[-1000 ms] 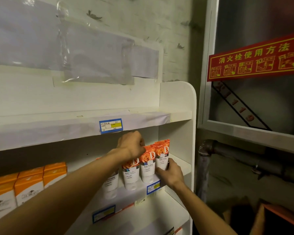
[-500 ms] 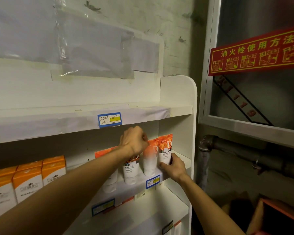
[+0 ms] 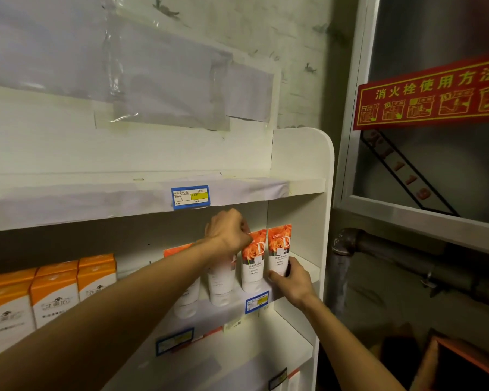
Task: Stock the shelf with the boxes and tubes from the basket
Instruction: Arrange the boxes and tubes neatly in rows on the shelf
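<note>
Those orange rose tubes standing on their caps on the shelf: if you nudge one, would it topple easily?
Probably, yes. Each rose tube stands tall on a narrow cap, so a sideways nudge could tip it into its neighbours. The right hand grips one low down, likely steadying it. The left hand holds another tube's top. They look like soft plastic, so likely light and slightly squashy.

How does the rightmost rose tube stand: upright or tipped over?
Upright: the rightmost rose tube stands vertically beside its neighbours, right hand holding its base.
</note>
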The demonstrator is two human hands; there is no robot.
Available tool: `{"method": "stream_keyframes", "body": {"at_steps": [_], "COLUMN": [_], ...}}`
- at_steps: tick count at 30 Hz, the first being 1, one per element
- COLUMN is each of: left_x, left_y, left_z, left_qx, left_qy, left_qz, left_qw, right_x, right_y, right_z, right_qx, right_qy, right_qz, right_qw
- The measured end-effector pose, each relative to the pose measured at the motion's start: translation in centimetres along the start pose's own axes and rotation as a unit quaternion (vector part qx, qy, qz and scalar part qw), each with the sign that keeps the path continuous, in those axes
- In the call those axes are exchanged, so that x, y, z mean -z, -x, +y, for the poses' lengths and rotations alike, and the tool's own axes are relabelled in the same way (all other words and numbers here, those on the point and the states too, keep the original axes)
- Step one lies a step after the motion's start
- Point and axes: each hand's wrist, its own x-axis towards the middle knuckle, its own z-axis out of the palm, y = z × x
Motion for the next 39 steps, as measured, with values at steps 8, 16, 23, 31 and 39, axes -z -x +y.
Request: {"method": "stream_keyframes", "body": {"at_steps": [8, 16, 23, 31, 39], "left_x": [0.7, 5.4, 6.5, 5.9, 5.3], "left_y": [0.1, 2.2, 3.7, 4.0, 3.9], "left_z": [-0.4, -2.3, -4.6, -4.6, -4.3], "left_qx": [-0.013, -0.025, 0.0, 0.015, 0.007], "left_qy": [0.021, -0.092, -0.128, -0.105, -0.096], "left_qz": [-0.051, -0.105, -0.124, -0.106, -0.105], "left_qw": [0.998, 0.99, 0.984, 0.989, 0.99], "right_x": [-0.3, 0.0, -3.1, -8.0, -9.0], "right_y": [0.4, 2.5, 8.2, 10.4, 10.6], "right_z": [0.0, -1.4, -3.5, -4.9, -4.2], "right_qx": [-0.011, -0.01, 0.145, 0.125, 0.101], "right_qy": [-0.017, -0.056, 0.03, 0.156, 0.182], "right_qz": [0.006, 0.079, 0.191, 0.112, 0.111], "right_qw": [1.0, 0.995, 0.97, 0.973, 0.972]}}
